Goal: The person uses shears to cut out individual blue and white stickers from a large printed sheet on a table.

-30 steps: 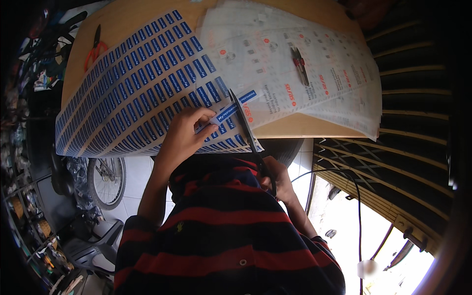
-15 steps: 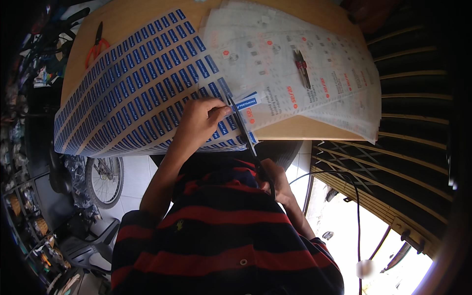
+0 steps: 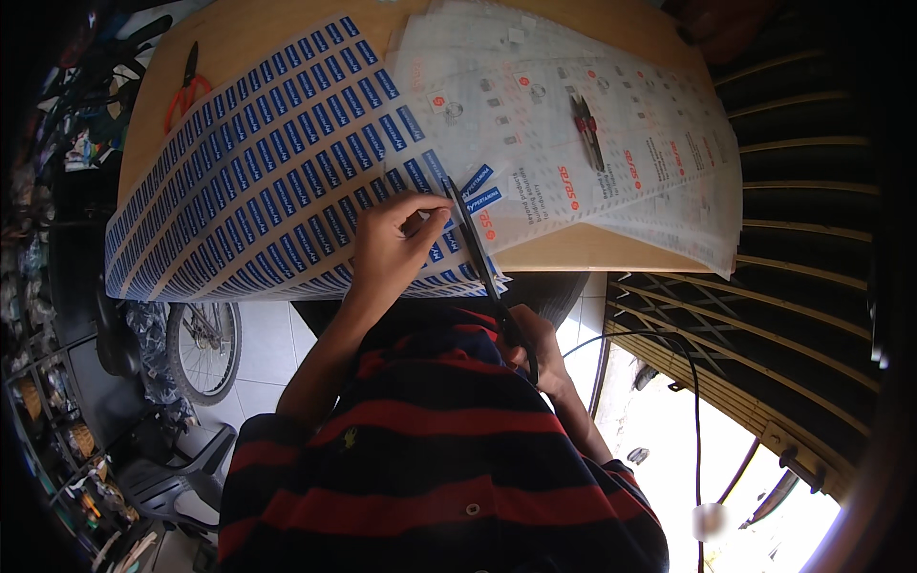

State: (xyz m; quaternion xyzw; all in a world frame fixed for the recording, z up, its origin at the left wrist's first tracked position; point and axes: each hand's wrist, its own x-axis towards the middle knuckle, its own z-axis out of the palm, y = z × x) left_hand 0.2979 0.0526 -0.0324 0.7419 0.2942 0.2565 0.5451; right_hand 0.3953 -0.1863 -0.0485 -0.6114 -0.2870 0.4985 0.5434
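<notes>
A large sheet of blue-and-white label stickers (image 3: 287,181) spreads over the left half of the table, its near edge bending down past the table edge. My left hand (image 3: 396,244) is closed at the sheet's right side, thumb and fingertips pinched on it beside the cut. In my right hand (image 3: 535,349), near my belly, are long black scissors (image 3: 482,258), with the handle partly hidden by my fingers. Their blades point up and left along the sheet's right edge and look nearly closed. Small cut blue labels (image 3: 484,199) lie just right of the blade tips.
Translucent printed plastic sheets (image 3: 659,205) overlap on the table's right half, with a small dark tool with red parts (image 3: 587,134) on top. Orange-handled scissors (image 3: 186,91) lie at the far left. A metal folding gate (image 3: 802,229) stands right; a bicycle wheel (image 3: 202,349) is below left.
The scissor blades have drawn closer together. Beside their tips, another cut blue label now shows more fully. My left hand has shifted slightly, its fingers still pinched; my right hand stays in place.
</notes>
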